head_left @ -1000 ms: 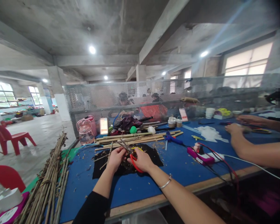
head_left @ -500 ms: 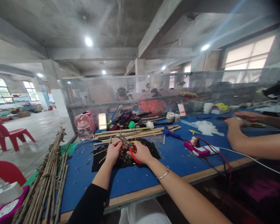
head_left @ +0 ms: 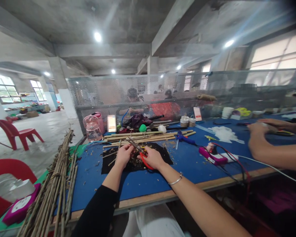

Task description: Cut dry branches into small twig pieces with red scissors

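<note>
Plainly, the right hand (head_left: 153, 157) has its grip closed around the handles of a pair of long-bladed metal scissors with red handles (head_left: 138, 147), while the fingertips of the left hand (head_left: 123, 155) come together just beside the blades; whether they pinch anything is too small to tell. The scissors are over the middle of a dark, flat piece of black cloth (head_left: 166, 158), above a scatter of small brown scraps (head_left: 134, 162). Judging by those scraps, and by the chips strewn across the blue-topped bench (head_left: 192, 164), some cutting seems done; a thick bundle of long, dry brown stalks (head_left: 54, 181) lies uncut along the left edge, though how much is left for the blades cannot be told. The scissors' long axis runs slantwise, handles near and to the right, tips pointing away from the person and leftward. Beyond the cloth, slender pale wooden rods (head_left: 153, 137) lie roughly crosswise to the person, with a blue plastic glue gun (head_left: 186, 139) near their right ends.
</note>
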Tool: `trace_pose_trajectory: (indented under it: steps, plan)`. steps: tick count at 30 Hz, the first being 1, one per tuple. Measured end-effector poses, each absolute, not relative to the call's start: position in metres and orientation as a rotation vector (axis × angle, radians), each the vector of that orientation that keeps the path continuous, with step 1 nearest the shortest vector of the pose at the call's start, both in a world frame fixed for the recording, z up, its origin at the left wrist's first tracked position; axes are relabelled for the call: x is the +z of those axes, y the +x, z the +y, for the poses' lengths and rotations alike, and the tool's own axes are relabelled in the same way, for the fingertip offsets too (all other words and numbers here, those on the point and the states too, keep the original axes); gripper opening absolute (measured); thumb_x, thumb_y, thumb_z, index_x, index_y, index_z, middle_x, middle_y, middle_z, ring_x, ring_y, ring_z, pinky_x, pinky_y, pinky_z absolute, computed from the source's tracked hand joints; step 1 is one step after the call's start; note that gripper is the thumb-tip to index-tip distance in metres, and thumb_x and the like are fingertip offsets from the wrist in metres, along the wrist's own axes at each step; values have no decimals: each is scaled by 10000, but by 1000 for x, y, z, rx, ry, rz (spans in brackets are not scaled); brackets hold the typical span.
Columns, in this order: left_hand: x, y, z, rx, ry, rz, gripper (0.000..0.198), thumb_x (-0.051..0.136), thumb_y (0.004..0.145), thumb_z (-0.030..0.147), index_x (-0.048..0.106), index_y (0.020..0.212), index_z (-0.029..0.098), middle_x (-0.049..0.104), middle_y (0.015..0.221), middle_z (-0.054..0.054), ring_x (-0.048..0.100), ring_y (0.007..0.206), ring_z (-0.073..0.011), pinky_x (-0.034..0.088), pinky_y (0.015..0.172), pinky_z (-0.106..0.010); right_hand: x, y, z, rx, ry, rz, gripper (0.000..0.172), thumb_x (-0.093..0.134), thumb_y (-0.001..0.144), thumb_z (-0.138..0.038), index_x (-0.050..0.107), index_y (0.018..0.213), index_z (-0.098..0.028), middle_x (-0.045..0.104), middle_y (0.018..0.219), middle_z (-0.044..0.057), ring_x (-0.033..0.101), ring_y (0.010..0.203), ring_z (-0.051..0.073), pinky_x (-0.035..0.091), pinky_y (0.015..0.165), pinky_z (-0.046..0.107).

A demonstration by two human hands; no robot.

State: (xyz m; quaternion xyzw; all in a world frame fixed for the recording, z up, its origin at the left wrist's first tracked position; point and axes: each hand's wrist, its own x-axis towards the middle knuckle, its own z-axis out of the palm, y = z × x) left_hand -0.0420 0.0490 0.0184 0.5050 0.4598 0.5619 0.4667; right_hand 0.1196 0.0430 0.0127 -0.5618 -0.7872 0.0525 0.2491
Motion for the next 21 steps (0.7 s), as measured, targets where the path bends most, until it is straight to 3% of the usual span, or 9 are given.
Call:
trace_pose_trajectory:
  steps: [17,21]
  plan:
    - [13,-43,57,1430,1138,942,320,669,591,396,622,743,118,564,616,-2,500,544,-69,420,523,-178,10,121,44,118,-1422,-2164,462,547,710,-559,498,951,-167,567,914,65,530,839,169,338,663,247]
    - [12,-43,57,1437,1178,958,298,673,585,376,628,728,119,583,614,-9,506,536,-77,411,508,-177,10,122,44,118,-1427,-2169,427,542,719,-549,501,927,-179,574,883,47,535,804,161,330,635,241]
